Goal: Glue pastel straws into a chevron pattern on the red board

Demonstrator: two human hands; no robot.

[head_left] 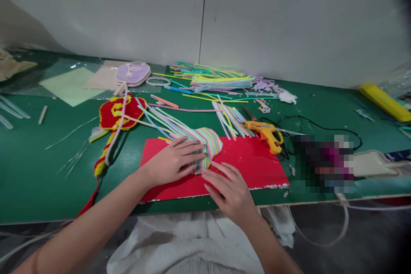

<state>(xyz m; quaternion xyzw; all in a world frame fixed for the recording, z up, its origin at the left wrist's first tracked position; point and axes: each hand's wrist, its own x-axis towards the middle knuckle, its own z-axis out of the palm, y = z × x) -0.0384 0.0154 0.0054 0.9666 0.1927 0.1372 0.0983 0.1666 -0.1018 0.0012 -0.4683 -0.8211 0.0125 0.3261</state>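
Note:
A striped pastel piece made of pipe cleaners [212,142] set side by side lies on a red sheet [257,167] at the table's front. My left hand [176,158] rests flat across its left part, fingers stretched to the right, hiding some of the stripes. At its lower right edge, my right hand [229,190] touches the piece with spread fingertips. Long loose ends of pipe cleaners [170,122] run from it toward the upper left. Neither hand is closed around anything.
A yellow hot glue gun [266,133] lies right of the sheet, its black cord behind. Cut pipe cleaners [227,117] lie beside it, with a larger pile [221,82] farther back. A red and yellow fan-shaped craft [122,113] and a purple one [133,72] lie left.

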